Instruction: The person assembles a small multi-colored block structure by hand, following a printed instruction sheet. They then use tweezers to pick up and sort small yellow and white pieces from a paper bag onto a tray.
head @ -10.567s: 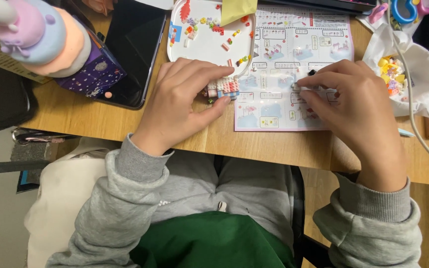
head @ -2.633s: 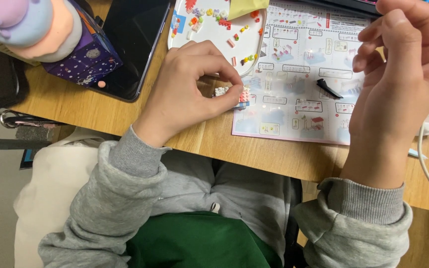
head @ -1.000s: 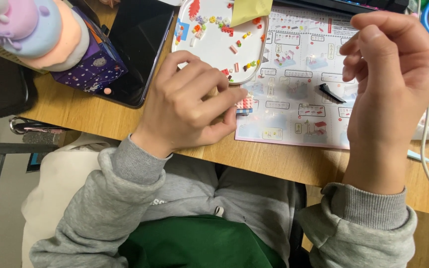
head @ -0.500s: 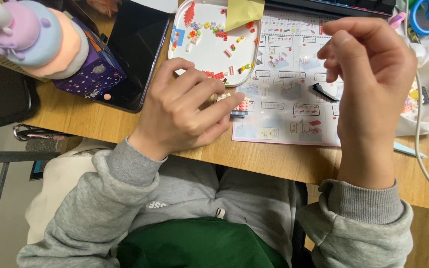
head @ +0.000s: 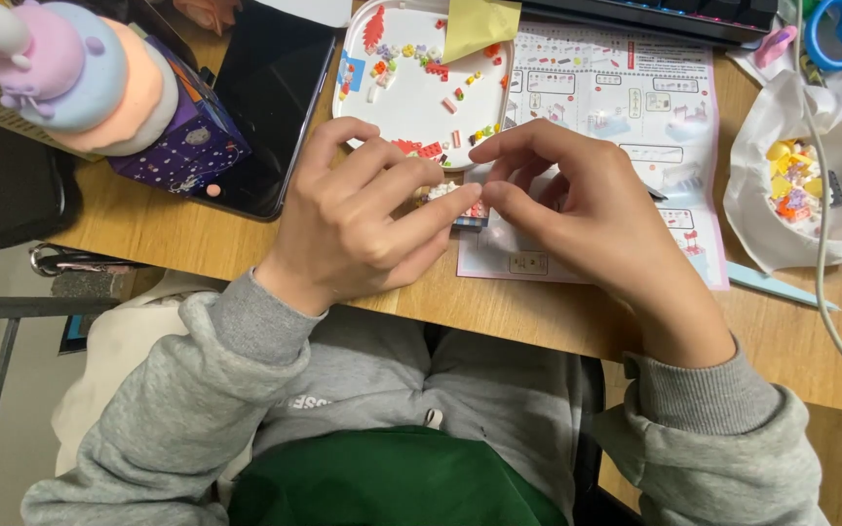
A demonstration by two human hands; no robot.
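Note:
My left hand (head: 367, 222) grips a small block model (head: 455, 200) of red, white and blue pieces, pressed on the wooden desk (head: 163, 244) at the edge of an instruction sheet (head: 616, 117). My right hand (head: 577, 209) has its thumb and fingers pinched together right at the model's top; any piece between the fingertips is too small to see. Just beyond both hands lies a white tray (head: 421, 97) with several tiny loose blocks and a yellow paper slip (head: 479, 24).
A dark tablet (head: 265, 97) and a pastel toy on a purple box (head: 99, 88) stand at the left. A white bag of coloured blocks (head: 806, 185) sits at the right, with a cable (head: 830, 292) across it. A keyboard (head: 655, 12) lines the far edge.
My right hand has come down from in front of the camera at the right and now meets my left hand at the block model. The left hand has stayed on the model.

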